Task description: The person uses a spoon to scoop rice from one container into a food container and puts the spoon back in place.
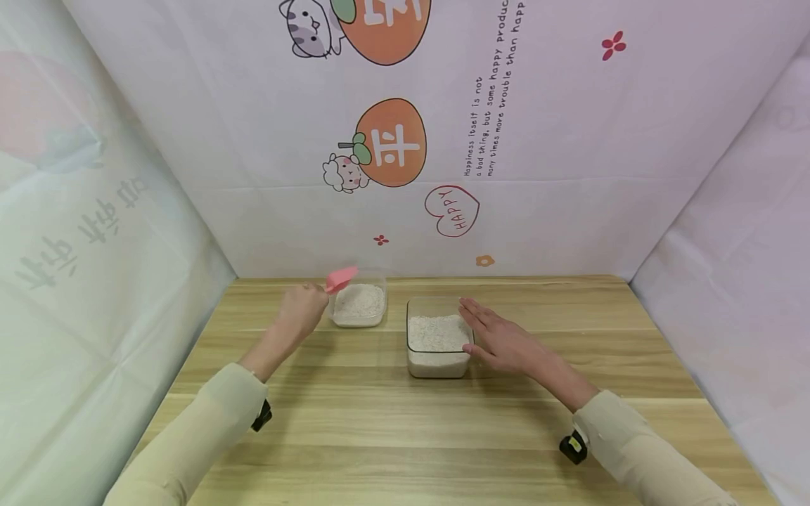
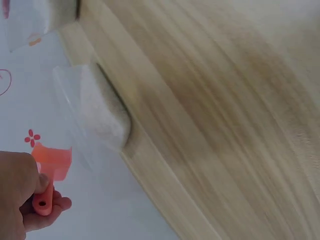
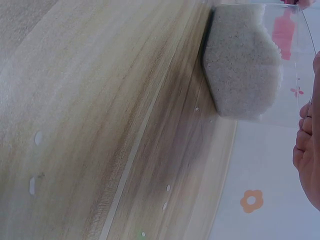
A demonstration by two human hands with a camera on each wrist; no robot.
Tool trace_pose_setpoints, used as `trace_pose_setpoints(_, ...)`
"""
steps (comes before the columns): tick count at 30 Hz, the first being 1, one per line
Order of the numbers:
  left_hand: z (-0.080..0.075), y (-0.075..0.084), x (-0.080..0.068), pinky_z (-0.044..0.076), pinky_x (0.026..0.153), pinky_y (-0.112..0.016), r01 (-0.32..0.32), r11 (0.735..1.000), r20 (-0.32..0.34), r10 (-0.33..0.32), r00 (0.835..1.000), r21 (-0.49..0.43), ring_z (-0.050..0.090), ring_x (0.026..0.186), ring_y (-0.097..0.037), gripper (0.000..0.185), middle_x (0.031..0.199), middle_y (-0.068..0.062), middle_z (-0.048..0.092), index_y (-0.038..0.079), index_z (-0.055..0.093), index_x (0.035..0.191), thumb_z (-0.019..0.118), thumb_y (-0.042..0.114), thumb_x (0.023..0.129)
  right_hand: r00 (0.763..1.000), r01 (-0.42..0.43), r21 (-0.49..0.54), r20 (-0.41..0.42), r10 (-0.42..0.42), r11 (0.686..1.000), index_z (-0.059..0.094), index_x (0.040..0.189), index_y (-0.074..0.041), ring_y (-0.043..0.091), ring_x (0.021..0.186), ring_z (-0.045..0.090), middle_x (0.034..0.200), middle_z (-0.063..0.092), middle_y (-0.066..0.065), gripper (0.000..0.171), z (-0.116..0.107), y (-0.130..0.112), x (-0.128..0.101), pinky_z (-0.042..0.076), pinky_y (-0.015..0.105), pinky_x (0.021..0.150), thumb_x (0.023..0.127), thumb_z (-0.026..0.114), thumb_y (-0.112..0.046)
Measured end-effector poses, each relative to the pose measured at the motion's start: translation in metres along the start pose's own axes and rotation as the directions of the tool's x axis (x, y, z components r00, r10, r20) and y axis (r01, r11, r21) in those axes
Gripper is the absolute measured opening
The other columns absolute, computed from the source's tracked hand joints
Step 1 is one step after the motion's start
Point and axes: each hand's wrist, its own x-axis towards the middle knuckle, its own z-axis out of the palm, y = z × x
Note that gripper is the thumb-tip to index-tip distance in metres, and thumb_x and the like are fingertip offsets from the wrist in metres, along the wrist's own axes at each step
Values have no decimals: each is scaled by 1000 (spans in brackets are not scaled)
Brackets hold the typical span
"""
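Observation:
My left hand [image 1: 302,309] grips the handle of a pink scoop [image 1: 342,280], which is raised over a small clear tub [image 1: 357,324] at the back left. White grains [image 1: 359,301], like rice, lie in that tub. In the left wrist view the fingers and thumb wrap the handle, and the scoop's bowl [image 2: 54,162] looks empty. To the right stands a larger clear square container [image 1: 438,351], filled well up with the same white grains [image 1: 438,333]. With fingers fairly straight, my right hand [image 1: 506,344] rests at its right rim; the thumb lies toward the near corner.
Both containers stand on a wood-grain table [image 1: 405,436], near its back edge. A white printed cloth [image 1: 544,140] rises behind the table, and more cloth hangs at the left and right sides. A small dark device [image 1: 574,447] sits at the right wrist.

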Motion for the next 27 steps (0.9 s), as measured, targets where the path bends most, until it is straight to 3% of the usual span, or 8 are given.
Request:
trace_pose_setpoints(2,0,2,-2,44,39,-28,-1,1000,-36,1,999,15,48,46,-11,14,57,-7,57,0,66,67,69,-4,80,1000,3,-1,-4,-3,1000,26,154,5,35,151,24,163,22,22,73,1,0,0,31,50,118,104,47,-43)
trace_pose_setpoints(5,-8,3,-1,44,40,-30,45,991,-5,-46,999,-130,49,46,-13,13,57,-8,60,1,66,67,69,-4,78,1000,9,-5,-19,-10,1000,27,154,6,36,151,26,163,24,23,72,2,1,1,32,51,117,104,47,-42)
trace_pose_setpoints(7,-17,3,3,43,41,-32,82,960,36,-75,997,-267,49,47,-15,13,58,-8,61,3,66,66,69,-3,78,1000,10,-8,-23,-10,1000,27,154,6,37,151,26,162,24,23,72,3,1,1,33,51,117,104,47,-42)
trace_pose_setpoints(10,-38,7,11,46,47,-32,109,891,94,-75,993,-441,51,51,-14,13,62,-7,66,4,69,71,69,-2,83,1000,4,-2,-19,-4,1000,26,154,5,36,151,25,163,23,22,72,2,1,0,33,51,117,104,48,-42)
trace_pose_setpoints(14,-71,19,21,51,57,-30,90,837,145,-12,989,-540,57,59,-12,14,72,-7,71,4,73,76,67,-4,85,1000,-4,0,-11,4,1000,26,154,5,36,151,25,163,22,22,72,1,0,0,33,51,117,104,48,-42)
trace_pose_setpoints(17,-88,33,28,53,61,-31,45,851,145,37,989,-523,62,64,-16,17,76,-8,72,4,73,78,66,-11,80,1000,-6,1,-6,6,1000,25,154,5,36,151,24,163,23,22,72,1,-1,-1,32,51,117,104,47,-42)
trace_pose_setpoints(23,-99,65,43,50,50,-32,-119,945,58,142,988,-303,59,57,-16,17,73,-2,69,12,73,77,69,-3,81,1000,-6,3,-1,6,1000,23,155,4,36,152,23,163,22,23,72,1,0,-1,31,50,118,104,46,-42)
trace_pose_setpoints(27,-98,87,53,49,48,-27,-208,947,46,226,973,-244,57,56,-13,23,70,0,67,15,70,73,66,-6,83,1000,-2,2,-13,2,1000,26,154,5,36,151,24,163,23,22,72,2,1,-1,32,50,117,104,47,-42)
